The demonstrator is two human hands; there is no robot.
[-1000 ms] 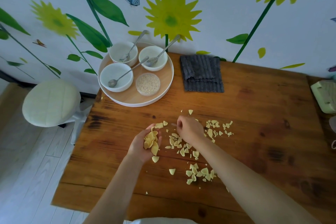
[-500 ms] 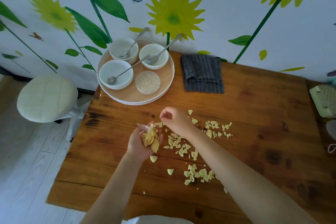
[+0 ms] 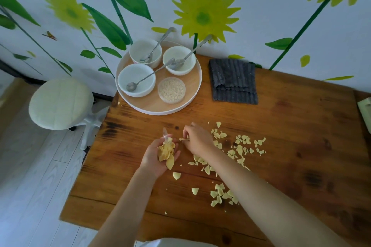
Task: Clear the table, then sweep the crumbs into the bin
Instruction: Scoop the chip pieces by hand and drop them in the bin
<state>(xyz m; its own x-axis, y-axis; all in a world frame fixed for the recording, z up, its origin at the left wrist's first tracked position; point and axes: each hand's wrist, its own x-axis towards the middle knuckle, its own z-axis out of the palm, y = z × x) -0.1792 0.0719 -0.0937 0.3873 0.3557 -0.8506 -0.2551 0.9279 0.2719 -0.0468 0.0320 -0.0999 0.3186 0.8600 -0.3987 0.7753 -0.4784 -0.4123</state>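
A heap of yellow crumbs [image 3: 166, 152] is cupped in the left hand [image 3: 155, 156], palm up, its fingers curled loosely round the pile just above the worktop [image 3: 301, 136]. A single small crumb [image 3: 183, 139] is pinched between thumb and fingertips of the right hand [image 3: 197, 141], just to the right of the cupped palm and nearly touching it. The rest of the crumbs [image 3: 239, 150] are scattered on the wood to the right of and behind the right hand, with a second cluster [image 3: 221, 195] nearer the body, under the right forearm. The pinched piece is judged to go leftward into the cupped palm; the loose pieces lie on the right hand's side, so that hand is the nearer for gathering. A tray [image 3: 192, 98] of bowls and a folded grey cloth [image 3: 233, 83] are left at the far edge. No bin is seen.
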